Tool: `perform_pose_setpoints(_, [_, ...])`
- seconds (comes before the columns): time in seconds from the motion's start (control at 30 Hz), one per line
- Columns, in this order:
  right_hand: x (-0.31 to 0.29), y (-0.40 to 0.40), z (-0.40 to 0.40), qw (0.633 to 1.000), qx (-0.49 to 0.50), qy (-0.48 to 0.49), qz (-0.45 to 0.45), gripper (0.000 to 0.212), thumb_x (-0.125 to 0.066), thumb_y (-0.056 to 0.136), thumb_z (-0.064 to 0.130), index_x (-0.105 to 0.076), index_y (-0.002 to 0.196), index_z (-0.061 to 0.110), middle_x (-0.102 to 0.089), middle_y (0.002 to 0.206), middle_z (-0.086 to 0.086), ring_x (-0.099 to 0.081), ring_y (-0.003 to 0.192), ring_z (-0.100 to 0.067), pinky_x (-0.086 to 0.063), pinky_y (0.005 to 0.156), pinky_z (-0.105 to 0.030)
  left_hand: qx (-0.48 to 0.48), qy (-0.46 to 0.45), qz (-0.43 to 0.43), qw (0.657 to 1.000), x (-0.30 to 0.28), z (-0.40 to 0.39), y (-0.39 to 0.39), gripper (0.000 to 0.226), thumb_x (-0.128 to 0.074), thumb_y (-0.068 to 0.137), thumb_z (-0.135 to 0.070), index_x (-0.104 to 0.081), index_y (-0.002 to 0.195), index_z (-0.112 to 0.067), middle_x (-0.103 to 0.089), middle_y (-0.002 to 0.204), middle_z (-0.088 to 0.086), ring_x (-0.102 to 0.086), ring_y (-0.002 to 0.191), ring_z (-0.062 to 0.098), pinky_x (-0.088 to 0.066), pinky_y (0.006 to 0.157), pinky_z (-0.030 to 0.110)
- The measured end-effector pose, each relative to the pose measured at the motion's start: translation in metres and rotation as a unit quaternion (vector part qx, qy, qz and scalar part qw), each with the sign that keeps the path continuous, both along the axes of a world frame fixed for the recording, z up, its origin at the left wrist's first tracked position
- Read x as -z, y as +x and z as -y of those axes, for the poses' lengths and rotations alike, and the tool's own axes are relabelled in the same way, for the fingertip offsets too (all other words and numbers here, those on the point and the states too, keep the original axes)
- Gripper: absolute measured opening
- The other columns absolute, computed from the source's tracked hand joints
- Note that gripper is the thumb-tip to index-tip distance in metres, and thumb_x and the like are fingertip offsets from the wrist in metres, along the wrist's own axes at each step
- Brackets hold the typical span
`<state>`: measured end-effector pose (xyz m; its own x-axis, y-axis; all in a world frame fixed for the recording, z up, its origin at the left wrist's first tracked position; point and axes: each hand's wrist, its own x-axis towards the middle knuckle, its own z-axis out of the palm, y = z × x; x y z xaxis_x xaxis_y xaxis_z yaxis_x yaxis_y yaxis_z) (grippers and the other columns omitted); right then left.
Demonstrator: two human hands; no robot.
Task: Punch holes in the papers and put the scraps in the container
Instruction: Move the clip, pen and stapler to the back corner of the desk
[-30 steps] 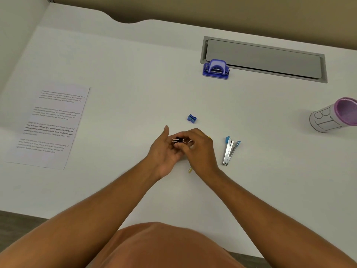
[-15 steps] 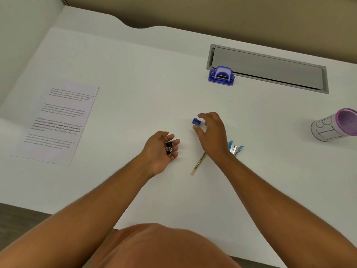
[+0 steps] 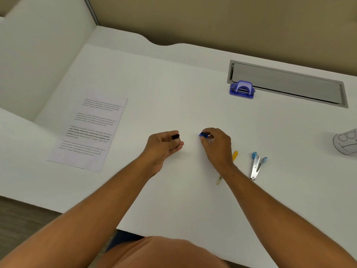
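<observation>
Paper (image 3: 87,132) lies near the desk's left edge; left hand (image 3: 164,145) pinches what looks like a black clip (image 3: 175,136).

I see open desk (image 3: 173,89) between the paper (image 3: 90,132) and hole punch (image 3: 241,89); the stapler (image 3: 257,167) crowds my right.

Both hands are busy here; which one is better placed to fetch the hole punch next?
Likely right. The right hand, pinching a small blue binder clip, lies nearer the purple hole punch; the left hand, holding a black binder clip, sits toward the printed paper sheet.
</observation>
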<state>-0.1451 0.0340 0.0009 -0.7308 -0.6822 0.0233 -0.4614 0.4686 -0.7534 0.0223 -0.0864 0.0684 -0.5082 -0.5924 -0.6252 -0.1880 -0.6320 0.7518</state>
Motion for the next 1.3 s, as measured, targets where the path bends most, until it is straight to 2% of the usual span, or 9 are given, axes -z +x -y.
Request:
perform_pose_setpoints(0.17, [-0.013,0.039,0.053,0.996,0.017,-0.066,0.065,0.025,-0.079,0.089,0.01,-0.072,0.097,0.032,-0.07,0.094,0.023,-0.067,0.088,-0.008,-0.053,0.073,-0.014,-0.014,-0.078,0.015,0.997,-0.007,0.057,0.027,0.037,-0.079,0.088,0.009,-0.074,0.123,-0.004,-0.073,0.093,0.013,-0.079,0.096,0.027,-0.064,0.095,0.04])
perform_pose_setpoints(0.37, [-0.031,0.083,0.157,0.989,0.034,-0.11,0.097,0.026,-0.083,0.087,0.016,-0.072,0.092,0.039,-0.073,0.092,0.023,-0.069,0.09,-0.005,-0.053,0.068,-0.009,-0.049,-0.156,0.052,0.985,-0.011,0.174,0.052,0.036,-0.085,0.083,0.001,-0.075,0.115,-0.013,-0.075,0.096,0.007,-0.077,0.104,0.032,-0.061,0.101,0.044])
perform_pose_setpoints(0.53, [-0.038,0.098,0.258,0.989,0.017,-0.12,0.079,0.027,-0.082,0.087,0.013,-0.072,0.092,0.038,-0.073,0.094,0.021,-0.069,0.09,-0.006,-0.055,0.068,-0.012,-0.044,-0.282,0.085,0.955,-0.016,0.284,0.06,0.036,-0.088,0.083,-0.008,-0.078,0.115,-0.02,-0.078,0.098,0.002,-0.075,0.093,0.014,-0.052,0.076,0.009])
perform_pose_setpoints(0.63, [-0.039,0.097,0.313,0.991,0.002,-0.118,0.062,0.026,-0.082,0.087,0.013,-0.072,0.092,0.036,-0.073,0.094,0.021,-0.07,0.088,-0.008,-0.056,0.068,-0.015,-0.028,-0.356,0.102,0.928,-0.014,0.342,0.055,0.035,-0.086,0.085,-0.006,-0.079,0.118,-0.014,-0.079,0.102,0.0,-0.073,0.086,0.006,-0.05,0.072,0.001])
perform_pose_setpoints(0.77, [-0.036,0.082,0.384,0.995,-0.02,-0.092,0.037,0.025,-0.083,0.086,0.015,-0.071,0.091,0.036,-0.07,0.092,0.024,-0.07,0.086,-0.006,-0.053,0.071,-0.009,-0.01,-0.414,0.133,0.9,-0.001,0.411,0.039,0.037,-0.082,0.088,-0.001,-0.076,0.123,-0.01,-0.072,0.122,0.006,-0.073,0.088,0.015,-0.052,0.079,0.005])
perform_pose_setpoints(0.83, [-0.031,0.069,0.42,0.997,-0.032,-0.071,0.022,0.019,-0.082,0.087,0.015,-0.074,0.095,0.03,-0.068,0.091,0.023,-0.069,0.086,-0.005,-0.051,0.073,-0.007,-0.01,-0.422,0.149,0.894,0.007,0.441,0.027,0.038,-0.08,0.089,0.001,-0.074,0.126,-0.007,-0.071,0.124,0.011,-0.075,0.096,0.023,-0.058,0.092,0.021])
perform_pose_setpoints(0.93, [-0.022,0.048,0.475,0.997,-0.048,-0.055,-0.004,0.015,-0.081,0.088,0.013,-0.078,0.101,0.02,-0.07,0.094,0.016,-0.068,0.086,-0.008,-0.053,0.081,-0.014,-0.021,-0.425,0.163,0.89,0.02,0.479,0.007,0.04,-0.077,0.091,0.003,-0.072,0.13,-0.005,-0.072,0.124,0.015,-0.075,0.103,0.029,-0.057,0.103,0.036])
perform_pose_setpoints(1.1, [-0.005,0.017,0.561,0.997,-0.059,-0.035,-0.043,0.014,-0.078,0.091,0.013,-0.079,0.104,0.015,-0.076,0.104,0.003,-0.067,0.088,-0.01,-0.058,0.089,-0.025,-0.035,-0.433,0.194,0.88,0.044,0.535,-0.023,0.04,-0.076,0.094,0.001,-0.071,0.133,-0.007,-0.073,0.124,0.014,-0.072,0.108,0.026,-0.056,0.106,0.033])
perform_pose_setpoints(1.3, [0.008,-0.011,0.645,0.993,-0.106,-0.021,-0.054,0.011,-0.076,0.091,0.014,-0.08,0.102,0.015,-0.077,0.1,0.003,-0.071,0.088,-0.013,-0.061,0.088,-0.035,-0.012,-0.463,0.181,0.867,0.075,0.565,-0.032,0.039,-0.074,0.091,0.004,-0.072,0.127,-0.009,-0.073,0.111,0.011,-0.073,0.097,0.025,-0.055,0.095,0.026])
